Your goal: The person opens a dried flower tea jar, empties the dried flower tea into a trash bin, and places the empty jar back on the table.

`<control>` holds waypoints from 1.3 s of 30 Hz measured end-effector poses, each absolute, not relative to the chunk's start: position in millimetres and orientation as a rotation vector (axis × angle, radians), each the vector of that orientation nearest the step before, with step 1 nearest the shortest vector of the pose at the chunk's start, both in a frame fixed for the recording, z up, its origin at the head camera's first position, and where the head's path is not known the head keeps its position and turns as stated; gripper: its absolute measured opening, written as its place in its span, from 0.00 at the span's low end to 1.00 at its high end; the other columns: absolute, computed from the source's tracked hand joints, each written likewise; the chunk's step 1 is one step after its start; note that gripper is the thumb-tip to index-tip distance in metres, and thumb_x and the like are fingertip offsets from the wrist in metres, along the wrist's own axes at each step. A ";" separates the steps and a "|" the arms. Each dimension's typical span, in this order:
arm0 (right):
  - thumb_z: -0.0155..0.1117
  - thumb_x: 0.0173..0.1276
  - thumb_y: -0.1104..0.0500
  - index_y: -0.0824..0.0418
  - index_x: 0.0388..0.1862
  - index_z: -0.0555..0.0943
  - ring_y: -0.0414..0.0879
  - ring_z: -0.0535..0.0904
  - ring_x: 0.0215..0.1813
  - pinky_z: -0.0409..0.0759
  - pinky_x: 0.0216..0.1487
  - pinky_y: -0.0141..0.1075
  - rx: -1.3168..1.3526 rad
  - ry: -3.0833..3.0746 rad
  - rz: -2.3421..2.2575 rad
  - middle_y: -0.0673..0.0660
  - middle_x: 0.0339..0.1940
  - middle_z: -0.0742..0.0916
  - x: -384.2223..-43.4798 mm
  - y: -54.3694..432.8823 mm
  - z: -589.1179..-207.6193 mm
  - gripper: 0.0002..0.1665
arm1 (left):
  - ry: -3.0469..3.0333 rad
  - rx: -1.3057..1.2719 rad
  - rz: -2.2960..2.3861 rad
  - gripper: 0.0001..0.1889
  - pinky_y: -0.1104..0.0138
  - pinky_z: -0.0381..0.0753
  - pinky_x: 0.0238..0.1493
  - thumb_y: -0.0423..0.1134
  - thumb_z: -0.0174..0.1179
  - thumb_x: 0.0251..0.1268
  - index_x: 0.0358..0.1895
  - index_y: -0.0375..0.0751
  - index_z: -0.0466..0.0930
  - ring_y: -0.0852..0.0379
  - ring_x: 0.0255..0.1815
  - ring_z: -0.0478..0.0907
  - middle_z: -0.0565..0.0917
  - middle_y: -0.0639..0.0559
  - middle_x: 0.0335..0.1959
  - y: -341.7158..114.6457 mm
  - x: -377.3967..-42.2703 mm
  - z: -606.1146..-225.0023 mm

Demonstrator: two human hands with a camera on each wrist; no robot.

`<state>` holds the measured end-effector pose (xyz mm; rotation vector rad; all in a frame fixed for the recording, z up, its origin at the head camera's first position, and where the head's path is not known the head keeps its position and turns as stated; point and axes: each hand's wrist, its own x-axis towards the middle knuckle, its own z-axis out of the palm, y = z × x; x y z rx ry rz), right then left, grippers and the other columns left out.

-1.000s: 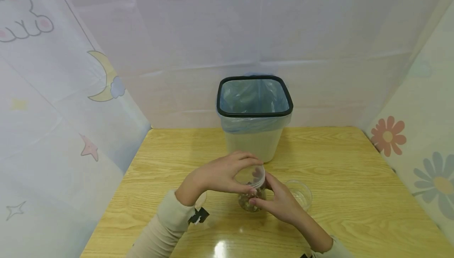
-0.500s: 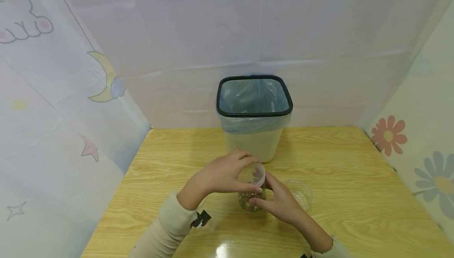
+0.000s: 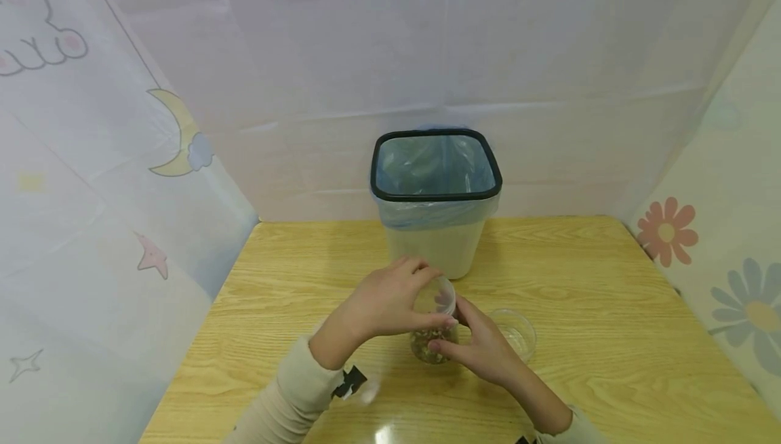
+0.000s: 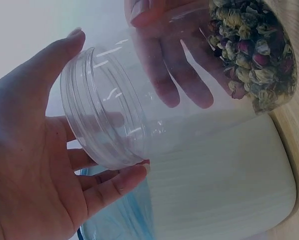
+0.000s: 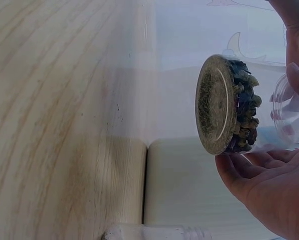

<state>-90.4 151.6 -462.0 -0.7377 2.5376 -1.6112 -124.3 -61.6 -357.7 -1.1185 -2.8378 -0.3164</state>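
Observation:
A clear plastic jar (image 3: 428,348) stands over the wooden table. Dried flower buds (image 4: 254,55), pale yellow and dark red, fill its lower part. My left hand (image 3: 384,301) reaches across the top from the left, with thumb and fingers curled round the clear ridged lid (image 4: 97,115). On the other side, my right hand (image 3: 488,350) holds the jar's body, thumb in front and fingers behind. Through the clear wall, the right fingers (image 4: 197,85) show in the left wrist view. The jar's flat base (image 5: 214,105) faces the right wrist camera.
Behind the jar stands a white bin (image 3: 433,247) with a black rim and a bluish liner. A clear round container (image 3: 517,335) sits on the table (image 3: 610,335) just right of my right hand. Printed cloth walls (image 3: 342,78) enclose the table's back and sides.
My left hand has turned slightly at the top of the jar, its thumb shifting to the right across the front. My right hand and the jar have stayed in place.

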 end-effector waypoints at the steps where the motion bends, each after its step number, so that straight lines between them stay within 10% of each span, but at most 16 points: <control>1: 0.75 0.65 0.47 0.59 0.79 0.61 0.61 0.76 0.68 0.75 0.62 0.63 -0.736 2.540 -1.613 0.61 0.71 0.76 -90.4 151.5 -461.5 0.50 | -2.836 -1.116 -0.309 0.42 0.61 0.85 0.48 0.76 0.56 0.60 0.69 0.52 0.75 0.56 0.58 0.77 0.78 0.54 0.60 -61.7 -124.4 -357.7; 26: 0.74 0.65 0.46 0.57 0.77 0.64 0.57 0.79 0.65 0.78 0.61 0.58 -0.739 2.570 -1.584 0.57 0.67 0.80 -90.6 151.1 -461.0 0.47 | -2.741 -1.600 -0.655 0.37 0.59 0.67 0.73 0.58 0.66 0.66 0.76 0.53 0.66 0.57 0.76 0.62 0.66 0.55 0.76 -79.5 -139.9 -353.8; 39: 0.75 0.65 0.48 0.56 0.77 0.64 0.56 0.78 0.65 0.78 0.62 0.57 -0.757 2.538 -1.593 0.54 0.68 0.79 -91.2 149.8 -462.3 0.46 | -2.750 -1.551 -0.599 0.33 0.61 0.72 0.69 0.60 0.63 0.68 0.72 0.54 0.72 0.59 0.71 0.68 0.72 0.58 0.70 -78.8 -140.4 -356.8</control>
